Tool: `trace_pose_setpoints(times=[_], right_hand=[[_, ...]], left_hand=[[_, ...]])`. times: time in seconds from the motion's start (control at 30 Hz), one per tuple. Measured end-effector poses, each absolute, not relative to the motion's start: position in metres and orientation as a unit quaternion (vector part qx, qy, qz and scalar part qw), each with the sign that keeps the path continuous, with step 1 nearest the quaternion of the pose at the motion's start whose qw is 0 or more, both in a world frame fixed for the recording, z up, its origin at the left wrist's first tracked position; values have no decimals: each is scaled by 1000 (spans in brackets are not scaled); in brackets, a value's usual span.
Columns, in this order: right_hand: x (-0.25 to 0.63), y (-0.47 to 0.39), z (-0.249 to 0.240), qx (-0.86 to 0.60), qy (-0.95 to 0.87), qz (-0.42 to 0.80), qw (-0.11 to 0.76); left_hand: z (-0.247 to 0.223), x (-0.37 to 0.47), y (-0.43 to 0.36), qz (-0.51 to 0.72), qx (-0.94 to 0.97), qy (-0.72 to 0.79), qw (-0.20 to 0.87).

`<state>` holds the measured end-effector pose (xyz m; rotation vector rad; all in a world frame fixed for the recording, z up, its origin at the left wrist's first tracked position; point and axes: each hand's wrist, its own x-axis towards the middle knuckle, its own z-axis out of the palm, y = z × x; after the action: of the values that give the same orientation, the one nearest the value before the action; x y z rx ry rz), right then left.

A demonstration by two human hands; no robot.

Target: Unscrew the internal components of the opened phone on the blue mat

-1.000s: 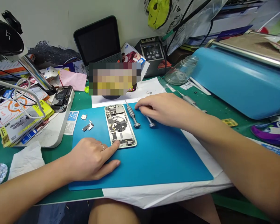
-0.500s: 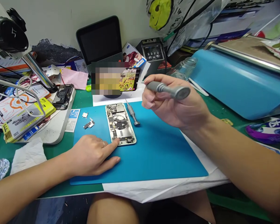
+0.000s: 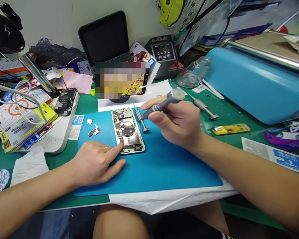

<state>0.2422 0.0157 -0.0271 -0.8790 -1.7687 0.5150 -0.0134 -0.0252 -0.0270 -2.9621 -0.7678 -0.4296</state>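
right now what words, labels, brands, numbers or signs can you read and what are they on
"BATTERY", faint, on the yellow box
"达" on the purple pack
White mark on the black lamp: no word I can make out
Too small or blurred to read: the print on the left card, the right card and the lit screen

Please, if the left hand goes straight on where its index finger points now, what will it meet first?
The opened phone: the left hand's fingertip seems right at its edge. Beyond it, roughly in line, lies the grey screwdriver, though depth is unclear.
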Motion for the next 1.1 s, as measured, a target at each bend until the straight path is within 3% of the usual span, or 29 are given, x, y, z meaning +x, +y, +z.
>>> trace_pose_setpoints(times=[0.17, 0.6, 0.77, 0.9, 1.1], right_hand=[[248, 16, -21, -396, -741, 67, 538], [243, 15, -26, -280, -798, 46, 531], [247, 24, -29, -254, -768, -31, 587], [254, 38, -34, -287, -751, -57, 592], [248, 46, -49, -342, -754, 10, 561]], left_hand=[[-28, -15, -25, -135, -955, -263, 24], [-29, -15, -24, -133, -958, -254, 5], [-30, -16, -24, -129, -959, -253, 3], [-32, -17, -23, -138, -956, -257, -2], [-34, -17, -21, -157, -947, -280, 2]])
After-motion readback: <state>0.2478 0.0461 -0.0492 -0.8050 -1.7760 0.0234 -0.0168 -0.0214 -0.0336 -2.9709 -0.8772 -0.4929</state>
